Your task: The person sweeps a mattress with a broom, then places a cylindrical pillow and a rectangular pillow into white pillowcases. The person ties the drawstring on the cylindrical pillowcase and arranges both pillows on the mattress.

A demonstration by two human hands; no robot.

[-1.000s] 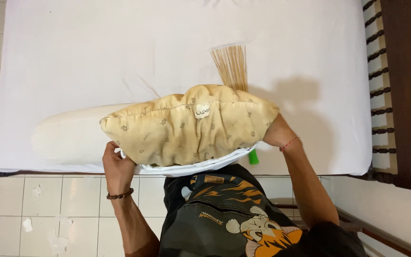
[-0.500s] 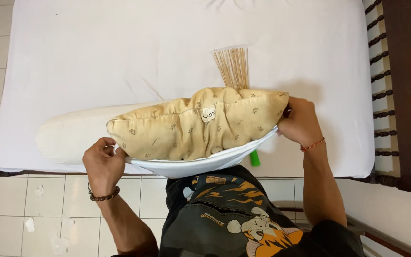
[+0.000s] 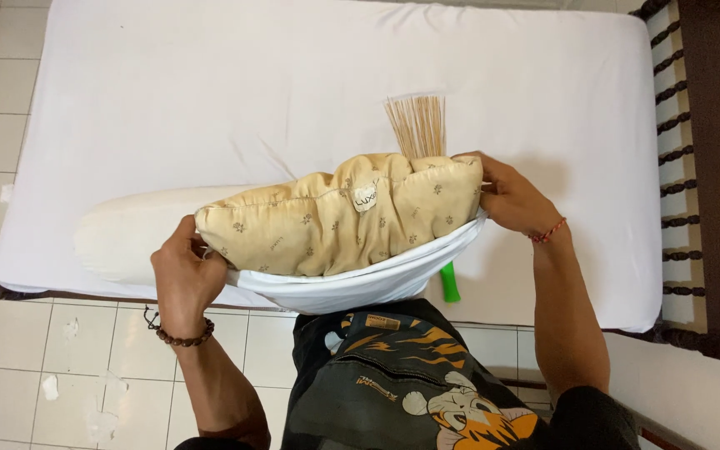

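Head view, looking straight down. I stand at the lower edge of the frame, facing a bed with a white sheet that fills the upper part of the picture.

Pillow: tan, small leaf print, a small white tag on its top seam. It sits at centre frame, lying across, partly inside a white case. The case covers only its lower side; the top bulges out bare.

Left hand: lower left of centre, clenched on the case's edge at the pillow's left end. Bead bracelet on that wrist.
Right hand: right of centre, fingers closed over the pillow's right corner and the case's rim there. Red thread on that wrist.

Handling, my judgement: the pillow is soft and light; it dents and creases under the fingers, so it will sag if held at one point. The ends and corners give the firmest hold. The case is thin, limp cloth, likely to slip on the stuffing unless pinched at the hem.

Around it:
- A white bolster lies on the bed behind the pillow, to the left.
- A stick broom shows above the pillow, bristles fanned toward the top; its green handle pokes out below the case.
- Dark wooden bed frame with turned spindles, right edge.
- Pale tiled floor, lower left.
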